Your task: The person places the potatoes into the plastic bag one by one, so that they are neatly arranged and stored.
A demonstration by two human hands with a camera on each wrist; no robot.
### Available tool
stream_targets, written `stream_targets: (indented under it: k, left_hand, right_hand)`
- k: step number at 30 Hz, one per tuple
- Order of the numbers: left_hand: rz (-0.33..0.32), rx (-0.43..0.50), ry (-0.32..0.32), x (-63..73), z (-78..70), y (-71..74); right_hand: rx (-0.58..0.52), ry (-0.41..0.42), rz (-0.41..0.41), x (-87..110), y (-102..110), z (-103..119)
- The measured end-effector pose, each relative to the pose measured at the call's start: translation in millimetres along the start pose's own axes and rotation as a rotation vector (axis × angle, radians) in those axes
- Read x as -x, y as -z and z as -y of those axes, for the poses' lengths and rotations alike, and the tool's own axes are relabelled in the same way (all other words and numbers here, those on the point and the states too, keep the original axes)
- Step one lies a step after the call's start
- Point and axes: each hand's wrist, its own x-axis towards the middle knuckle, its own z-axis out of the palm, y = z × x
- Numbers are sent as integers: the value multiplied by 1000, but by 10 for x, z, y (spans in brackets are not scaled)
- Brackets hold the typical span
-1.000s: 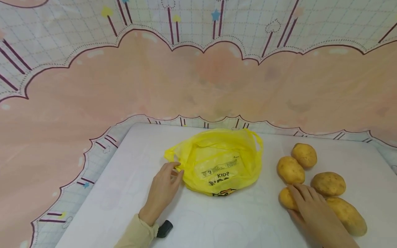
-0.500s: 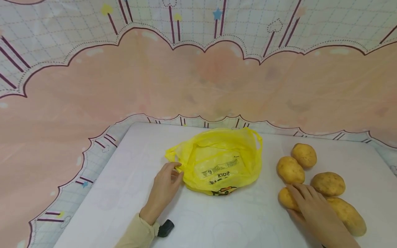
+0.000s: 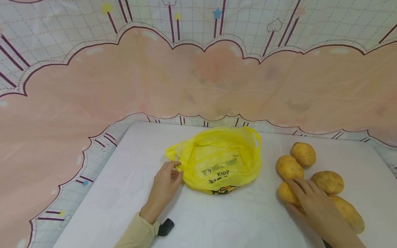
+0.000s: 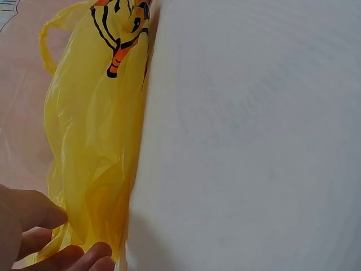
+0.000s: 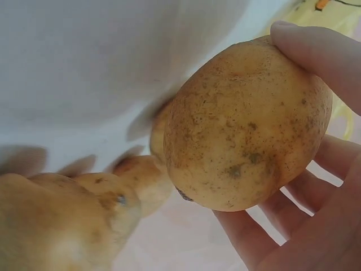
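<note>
A yellow plastic bag [image 3: 217, 165] with printed lettering lies with its mouth spread open, two looped handles at its sides. My left hand [image 3: 165, 184] pinches the bag's left edge; in the left wrist view, thumb and fingers [image 4: 39, 212] close around a fold of the yellow plastic [image 4: 96, 135]. To the right, my right hand [image 3: 314, 205] grips a potato [image 3: 287, 193], thumb on one side and fingers on the other. The right wrist view shows this potato [image 5: 248, 124] brown-speckled and filling the grasp.
Several more potatoes sit around the right hand: one beside it [image 3: 328, 182], a long one partly behind the wrist [image 3: 347, 213], and a pair farther back [image 3: 303, 154]. A white table [image 3: 223, 220] lies beneath everything. A patterned cloth [image 3: 201, 82] stands behind its far edge.
My right hand has moved slightly up and away from me with the potato. The left hand still holds the bag's edge in the same place.
</note>
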Motion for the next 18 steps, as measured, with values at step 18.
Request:
stream_targets:
  k: [18]
  left_hand:
    - [-12, -20, -4, 9, 27, -27]
  right_hand:
    - [-15, 179, -155, -217, 136, 108]
